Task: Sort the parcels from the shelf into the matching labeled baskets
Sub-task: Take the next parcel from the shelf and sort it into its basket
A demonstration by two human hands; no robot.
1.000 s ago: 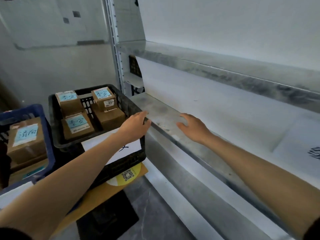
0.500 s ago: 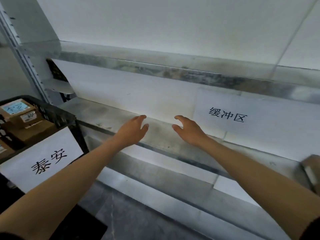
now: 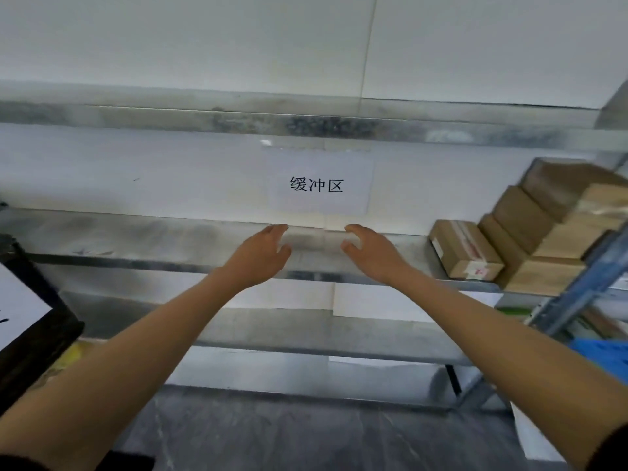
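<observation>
Both my arms reach out over the metal shelf (image 3: 170, 232). My left hand (image 3: 261, 253) and my right hand (image 3: 370, 251) hover side by side above its middle, fingers loosely spread, holding nothing. Several brown cardboard parcels are stacked at the shelf's right end; the nearest one (image 3: 464, 248) lies flat with a small label on its end, well right of my right hand. A black basket (image 3: 37, 311) with a white paper label shows at the left edge; its inside is out of view.
A white paper sign (image 3: 317, 185) with black characters hangs on the wall behind the shelf. A blue shelf post (image 3: 577, 287) slants at the right, with a blue basket (image 3: 601, 355) below it. Lower shelf and grey floor lie beneath.
My view has swung right, away from the black and blue baskets, and the parcel stack has come into sight. Both hands moved right along the shelf, still holding nothing.
</observation>
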